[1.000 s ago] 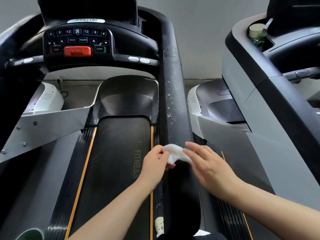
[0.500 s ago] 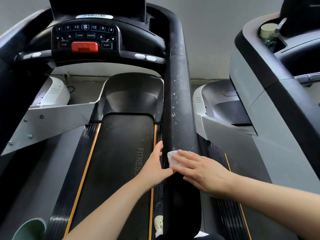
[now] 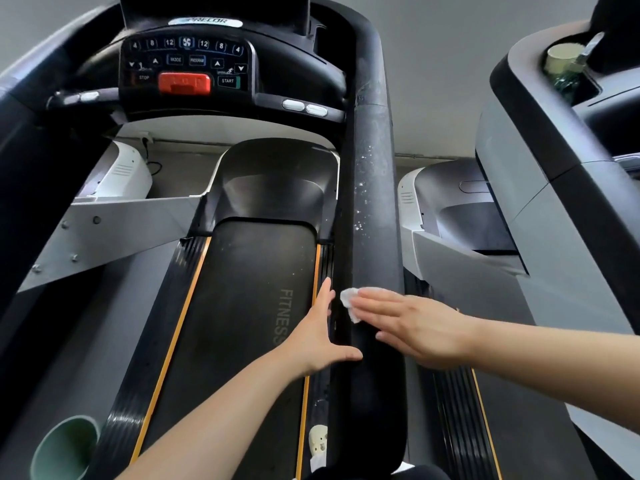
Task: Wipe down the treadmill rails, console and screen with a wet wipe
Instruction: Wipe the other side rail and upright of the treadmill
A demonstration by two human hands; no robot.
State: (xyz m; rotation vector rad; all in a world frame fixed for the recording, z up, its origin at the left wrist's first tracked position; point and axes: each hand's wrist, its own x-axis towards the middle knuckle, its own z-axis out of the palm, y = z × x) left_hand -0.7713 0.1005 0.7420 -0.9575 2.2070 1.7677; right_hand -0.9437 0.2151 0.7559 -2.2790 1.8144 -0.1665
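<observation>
**Wet wipe flat on the right rail, both hands at work**

The treadmill is filling the view, its dark running belt (image 3: 239,306) stretching away between two orange stripes, the word FITNESS printed along its right side. The black right rail (image 3: 372,209) is running from the console down toward the camera, and white specks are showing on its upper stretch. Beside it on the right, a second, grey-sided treadmill (image 3: 554,220) is standing well apart, with a pale cup (image 3: 562,58) sitting in its holder. Up top, the console (image 3: 187,64) is showing its button rows, a red stop bar (image 3: 184,83) and a START key.

Down at the rail, the right hand (image 3: 415,327) is lying across the rail, fingers straight and pressed close together, pressing the white wet wipe (image 3: 349,301) flat against the rail's top. Only the wipe's left edge is peeking out past the fingertips; the rest is hidden under the hand. The left hand (image 3: 318,337) is resting against the rail's inner side, just beside the wipe, its fingers straight and together, pointing up along the rail, the thumb spread out and touching the rail's edge. It is holding nothing.

In the bottom left corner, a green round container (image 3: 65,448) is poking into view.
</observation>
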